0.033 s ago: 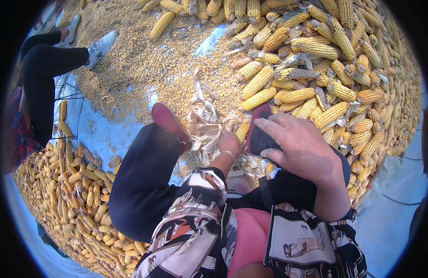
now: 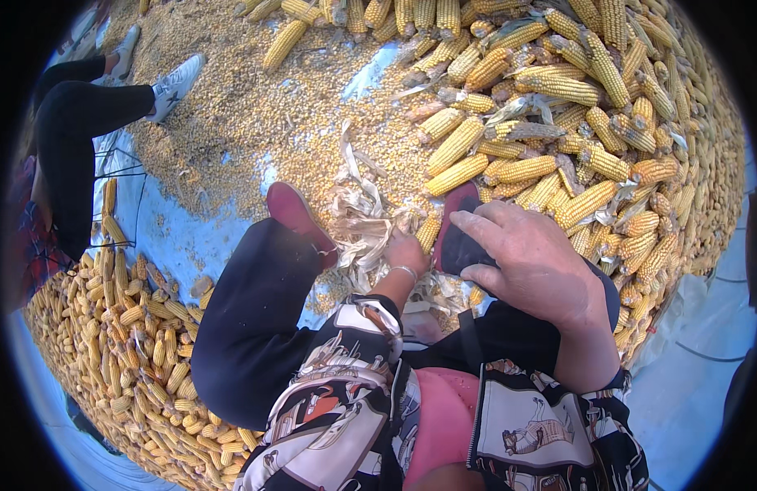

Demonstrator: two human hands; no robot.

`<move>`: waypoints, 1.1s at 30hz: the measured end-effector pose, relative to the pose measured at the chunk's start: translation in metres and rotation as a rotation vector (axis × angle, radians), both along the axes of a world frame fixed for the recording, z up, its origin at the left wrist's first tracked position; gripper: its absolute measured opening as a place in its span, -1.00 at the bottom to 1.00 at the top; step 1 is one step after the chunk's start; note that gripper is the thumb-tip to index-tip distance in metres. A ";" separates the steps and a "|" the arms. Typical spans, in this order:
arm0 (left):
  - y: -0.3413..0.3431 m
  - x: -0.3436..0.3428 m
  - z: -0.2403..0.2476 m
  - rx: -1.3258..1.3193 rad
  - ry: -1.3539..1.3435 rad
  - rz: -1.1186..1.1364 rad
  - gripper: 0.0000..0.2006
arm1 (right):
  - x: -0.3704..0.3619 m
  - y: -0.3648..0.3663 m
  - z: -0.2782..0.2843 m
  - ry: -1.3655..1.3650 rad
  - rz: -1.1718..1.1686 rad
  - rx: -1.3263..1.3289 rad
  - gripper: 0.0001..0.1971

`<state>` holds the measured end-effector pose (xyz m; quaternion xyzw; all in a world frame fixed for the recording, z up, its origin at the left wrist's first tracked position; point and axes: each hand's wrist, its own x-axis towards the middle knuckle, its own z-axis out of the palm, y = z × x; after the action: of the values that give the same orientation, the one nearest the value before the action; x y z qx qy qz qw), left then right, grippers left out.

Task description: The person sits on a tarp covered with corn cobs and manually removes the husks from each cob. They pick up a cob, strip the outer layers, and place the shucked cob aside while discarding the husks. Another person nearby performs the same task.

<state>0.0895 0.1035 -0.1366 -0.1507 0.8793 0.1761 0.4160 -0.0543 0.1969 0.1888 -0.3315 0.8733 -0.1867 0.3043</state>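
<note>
My left hand reaches down between my feet, its fingers curled among dry corn husks. Its fingertips are partly hidden, and I cannot make out what they grip. Right beside it, a yellow corn cob rests near my right shoe. My right hand hovers above my right foot and lower leg, back of the hand up. Its thumb stands apart from the stretched fingers, and nothing shows between them.
A big heap of corn cobs rises at the right; another pile lies at the left. Loose kernels cover the blue sheet ahead. Another person's leg and white shoe extend in at upper left.
</note>
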 end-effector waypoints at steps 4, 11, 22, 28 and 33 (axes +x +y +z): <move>-0.014 -0.012 -0.007 0.069 -0.089 -0.040 -0.40 | -0.010 0.003 0.002 0.055 -0.003 -0.010 -0.46; -0.129 -0.016 0.037 0.904 -0.422 0.538 -0.52 | -0.007 0.028 -0.003 0.146 -0.092 -0.033 -0.43; -0.112 0.051 0.230 2.063 -0.075 1.118 -0.50 | 0.041 -0.028 -0.053 -0.585 0.101 -0.162 -0.17; -0.245 0.166 0.328 1.934 0.755 1.342 -0.46 | 0.033 -0.034 -0.022 -0.164 -0.002 -0.034 -0.21; -0.432 0.323 0.474 1.140 2.140 1.399 -0.38 | 0.019 -0.046 -0.020 -0.294 -0.027 -0.138 -0.33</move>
<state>0.4129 -0.3287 0.3377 -0.1591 0.3181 0.7014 -0.6177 -0.0349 0.1511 0.1692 -0.3091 0.8089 -0.2966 0.4027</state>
